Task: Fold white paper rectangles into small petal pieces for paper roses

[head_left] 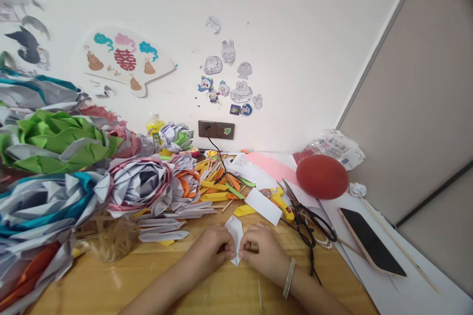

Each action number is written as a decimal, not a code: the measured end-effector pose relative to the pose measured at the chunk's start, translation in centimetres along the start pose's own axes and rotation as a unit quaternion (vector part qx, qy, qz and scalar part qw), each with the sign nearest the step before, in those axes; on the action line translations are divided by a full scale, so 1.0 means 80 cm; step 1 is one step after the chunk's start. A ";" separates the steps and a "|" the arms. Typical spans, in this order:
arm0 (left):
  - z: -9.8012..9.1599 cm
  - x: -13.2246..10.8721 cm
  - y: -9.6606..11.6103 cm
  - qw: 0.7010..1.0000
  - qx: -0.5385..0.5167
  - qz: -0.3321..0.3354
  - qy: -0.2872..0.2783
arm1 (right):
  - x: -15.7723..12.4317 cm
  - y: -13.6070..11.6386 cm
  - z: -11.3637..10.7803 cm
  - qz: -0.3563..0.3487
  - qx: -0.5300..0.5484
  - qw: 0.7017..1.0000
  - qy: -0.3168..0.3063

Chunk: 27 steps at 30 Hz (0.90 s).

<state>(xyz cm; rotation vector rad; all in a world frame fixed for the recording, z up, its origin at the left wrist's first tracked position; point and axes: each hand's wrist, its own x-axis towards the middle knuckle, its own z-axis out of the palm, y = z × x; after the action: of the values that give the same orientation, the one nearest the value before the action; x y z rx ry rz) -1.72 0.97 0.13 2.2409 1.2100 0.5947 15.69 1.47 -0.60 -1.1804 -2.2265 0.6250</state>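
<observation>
A small folded piece of white paper stands between my hands above the wooden table, its upper end pointed. My left hand pinches its left edge low down with thumb and fingers. On the other side, my right hand grips the lower right edge the same way; a bracelet circles that wrist. Just beyond my right hand lies a flat white paper rectangle. Folded white paper strips are laid out to the left of my left hand.
Large folded-paper flowers crowd the left side. Behind my hands lie yellow, orange and green folded pieces. To the right are a yellow glue gun, black scissors, a red balloon and a phone.
</observation>
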 end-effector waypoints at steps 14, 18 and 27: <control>-0.003 -0.003 0.005 0.998 0.028 -0.048 -0.001 | 0.000 -0.003 0.005 0.028 -0.033 0.999 0.008; 0.002 -0.004 0.001 0.998 0.033 -0.044 0.021 | -0.001 -0.006 0.009 0.045 -0.044 0.998 0.027; 0.005 -0.004 0.008 0.996 0.052 -0.059 0.044 | -0.008 -0.011 0.023 0.067 -0.063 0.992 0.085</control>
<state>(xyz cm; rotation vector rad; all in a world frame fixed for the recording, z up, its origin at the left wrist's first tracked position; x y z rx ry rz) -1.23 0.33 0.17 2.2300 1.4372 0.6011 14.30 0.25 -1.57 -1.4007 -2.0811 0.4240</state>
